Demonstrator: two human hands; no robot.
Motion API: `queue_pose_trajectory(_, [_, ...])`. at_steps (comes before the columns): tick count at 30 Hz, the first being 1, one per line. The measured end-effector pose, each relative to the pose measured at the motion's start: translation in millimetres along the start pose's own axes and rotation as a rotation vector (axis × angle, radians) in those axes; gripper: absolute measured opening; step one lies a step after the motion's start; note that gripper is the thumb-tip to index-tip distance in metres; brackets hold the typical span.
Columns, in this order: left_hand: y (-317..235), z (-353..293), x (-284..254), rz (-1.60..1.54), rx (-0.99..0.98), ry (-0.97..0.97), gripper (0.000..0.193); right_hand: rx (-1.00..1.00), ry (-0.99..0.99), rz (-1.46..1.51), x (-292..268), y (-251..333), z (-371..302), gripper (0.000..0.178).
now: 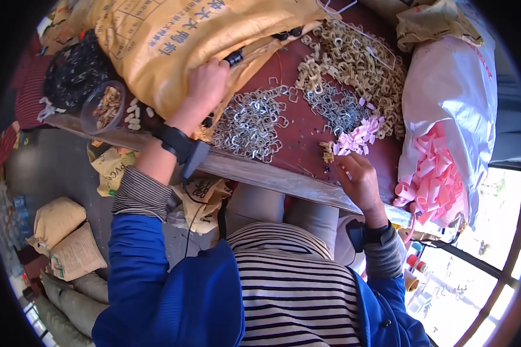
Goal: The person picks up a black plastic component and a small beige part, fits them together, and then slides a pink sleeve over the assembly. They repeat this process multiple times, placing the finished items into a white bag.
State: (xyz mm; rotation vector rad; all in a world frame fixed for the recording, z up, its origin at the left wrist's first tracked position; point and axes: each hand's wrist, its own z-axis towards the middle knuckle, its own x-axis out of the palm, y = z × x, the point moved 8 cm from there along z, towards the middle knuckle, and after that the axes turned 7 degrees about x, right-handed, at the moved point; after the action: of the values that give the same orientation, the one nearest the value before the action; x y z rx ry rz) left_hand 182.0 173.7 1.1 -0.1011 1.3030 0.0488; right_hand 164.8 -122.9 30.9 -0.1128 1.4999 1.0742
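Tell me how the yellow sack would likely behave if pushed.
The yellow sack is probably floppy, since its side creases. It seems unlikely to roll, lying broad across the red table. Black parts might spill, as some show at its open edge.

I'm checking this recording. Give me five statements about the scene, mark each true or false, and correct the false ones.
1. The left hand is at the mouth of the yellow sack. True.
2. The large pink strips lie in the yellow sack. False: the large pink strips show at the opening of the white sack.
3. Silver metal loops are piled on the red table. True.
4. The clear round tub is beside the right hand. False: the clear round tub is at the table's left end.
5. The right hand is near small pale-pink pieces. True.
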Motion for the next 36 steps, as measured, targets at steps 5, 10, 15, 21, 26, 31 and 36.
queue_pose_trajectory(5, [4,11,13,0.046,0.03,0.106,0.013,0.005,0.032,-0.019,7,-18,7,0.009])
queue_pose_trajectory(10, [-7,15,-4,0.074,0.057,-0.069,0.014,0.066,-0.039,-0.078,16,-17,18,0.012])
queue_pose_trajectory(15, [3,30,21,0.2,0.012,0.115,0.014,-0.058,-0.106,-0.336,35,-17,25,0.015])
queue_pose_trajectory(21, [5,26,23,0.124,0.023,0.144,0.014,0.003,-0.138,-0.334,17,-30,13,0.013])
queue_pose_trajectory(26, [-4,23,23,0.094,0.088,0.103,0.012,0.069,-0.163,-0.294,16,-33,40,0.009])
queue_pose_trajectory(31, [-7,27,9,-0.033,0.071,-0.022,0.012,0.094,-0.161,-0.441,37,-46,67,0.006])
queue_pose_trajectory(36, [-6,39,23,0.026,0.076,0.064,0.013,0.118,-0.109,-0.479,45,-53,72,0.011])
